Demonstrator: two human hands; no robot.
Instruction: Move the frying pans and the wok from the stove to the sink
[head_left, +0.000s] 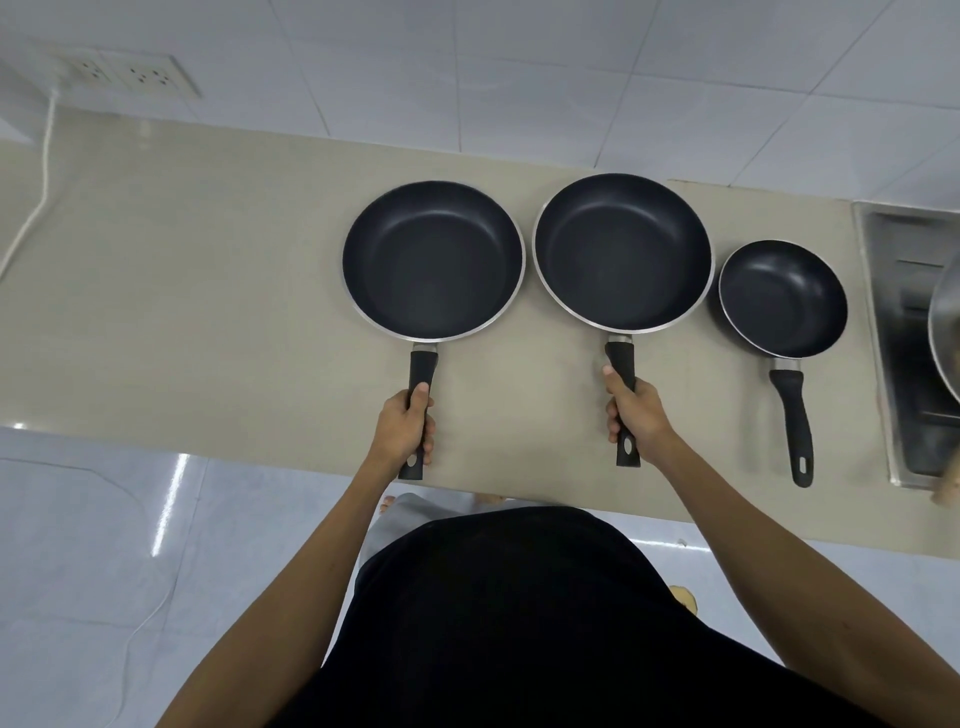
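- My left hand (406, 426) is wrapped tight around the handle of the left pan (432, 260); my right hand (635, 413) is clenched on the handle of the middle pan (622, 252).
- I judge both grips sit mid-handle so that each pan lifts level.
- Both pans appear to rest on the counter (208, 291); contact underneath cannot be confirmed.
- The small pan (783, 299) lies free just beside the sink (904, 322), handle toward me.
- The sink is cut off at the frame edge; a metal bowl (945, 338) inside shows only partly. No stove is visible.
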